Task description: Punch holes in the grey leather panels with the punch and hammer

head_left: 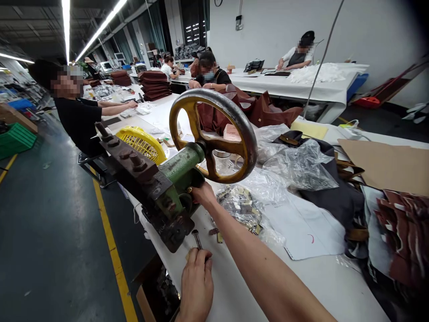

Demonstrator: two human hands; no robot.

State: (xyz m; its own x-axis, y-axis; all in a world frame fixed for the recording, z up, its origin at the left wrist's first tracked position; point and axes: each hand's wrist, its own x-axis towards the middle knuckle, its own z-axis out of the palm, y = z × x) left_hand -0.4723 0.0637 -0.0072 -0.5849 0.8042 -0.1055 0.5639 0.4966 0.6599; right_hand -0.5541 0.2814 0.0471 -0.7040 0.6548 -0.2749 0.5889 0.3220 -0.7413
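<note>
A hand press with a green and rusty metal body [179, 163] and a large yellow-and-steel handwheel [250, 134] stands at the table edge. My right hand [203, 195] reaches against the press below the wheel's shaft. Its fingers are bent around a small brass-coloured spot, and most of them are hidden by the press. In front of the press, my left hand [197, 279] rests low over the white table, its fingers curled together. A small tan piece [190, 254] shows at its fingertips. A headed metal pin [197, 239] lies against those fingers.
Clear plastic bags with small metal fittings [241, 205] lie right of my right arm. Farther right are a white sheet [304, 228], dark fabric and stacked brown pieces [402, 232]. A yellow basket [140, 143] sits behind the press. Below is an open box [161, 286]. Several co-workers sit around.
</note>
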